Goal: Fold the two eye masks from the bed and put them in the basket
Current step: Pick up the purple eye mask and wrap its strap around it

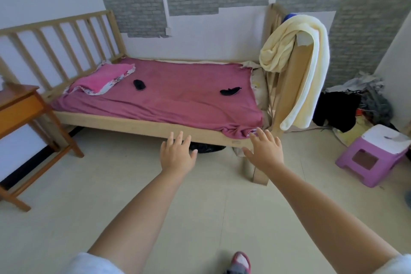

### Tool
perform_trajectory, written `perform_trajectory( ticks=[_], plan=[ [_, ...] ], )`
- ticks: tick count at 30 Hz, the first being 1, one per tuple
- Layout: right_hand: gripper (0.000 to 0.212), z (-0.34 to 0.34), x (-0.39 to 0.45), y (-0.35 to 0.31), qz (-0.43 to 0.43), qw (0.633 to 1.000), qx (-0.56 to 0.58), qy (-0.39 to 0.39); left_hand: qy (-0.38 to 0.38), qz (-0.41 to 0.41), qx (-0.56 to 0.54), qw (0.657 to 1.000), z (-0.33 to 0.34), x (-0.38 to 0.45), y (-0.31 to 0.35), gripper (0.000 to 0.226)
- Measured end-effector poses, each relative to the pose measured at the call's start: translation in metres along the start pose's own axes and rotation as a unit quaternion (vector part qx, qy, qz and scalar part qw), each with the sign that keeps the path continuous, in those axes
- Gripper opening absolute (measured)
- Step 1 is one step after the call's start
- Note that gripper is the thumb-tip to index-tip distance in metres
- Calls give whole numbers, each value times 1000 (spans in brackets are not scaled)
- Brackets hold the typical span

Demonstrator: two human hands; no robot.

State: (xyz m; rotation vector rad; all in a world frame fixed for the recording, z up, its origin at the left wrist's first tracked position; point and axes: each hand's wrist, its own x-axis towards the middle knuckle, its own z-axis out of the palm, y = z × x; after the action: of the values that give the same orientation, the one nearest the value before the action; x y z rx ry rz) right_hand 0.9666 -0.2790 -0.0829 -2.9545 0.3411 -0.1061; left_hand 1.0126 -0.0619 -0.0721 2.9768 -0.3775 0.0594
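Two black eye masks lie on a wooden bed (142, 125) covered by a magenta sheet. One eye mask (139, 85) sits near the pink pillow (104, 79) at the left. The other eye mask (230, 91) lies toward the right end. My left hand (176, 153) and my right hand (264, 151) are stretched out in front of the bed's near rail, fingers spread, holding nothing. Both hands are well short of the masks. No basket is in view.
A wooden side table (20, 109) stands at the left. A cream towel (298, 66) hangs over the bed's right end. A purple stool (375, 153) and a pile of clothes (353, 100) sit at the right. Something dark lies under the bed (206, 147).
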Motion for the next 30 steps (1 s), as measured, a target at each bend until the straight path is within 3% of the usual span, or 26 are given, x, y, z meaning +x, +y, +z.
perform_trajectory(
  ticks=[10,16,24,30],
  plan=[
    [58,20,299,46,19,998,-4,-63,-35,-17,-6,999,40,295,24,52],
    [57,73,467,52,31,996,-1,-81,-53,-24,9,998,89,469,13,52],
    [55,172,702,59,138,980,34,-137,-160,14,22,987,184,732,-1,53],
    [55,250,806,85,218,956,65,-185,-258,28,21,965,275,857,5,53]
  ],
)
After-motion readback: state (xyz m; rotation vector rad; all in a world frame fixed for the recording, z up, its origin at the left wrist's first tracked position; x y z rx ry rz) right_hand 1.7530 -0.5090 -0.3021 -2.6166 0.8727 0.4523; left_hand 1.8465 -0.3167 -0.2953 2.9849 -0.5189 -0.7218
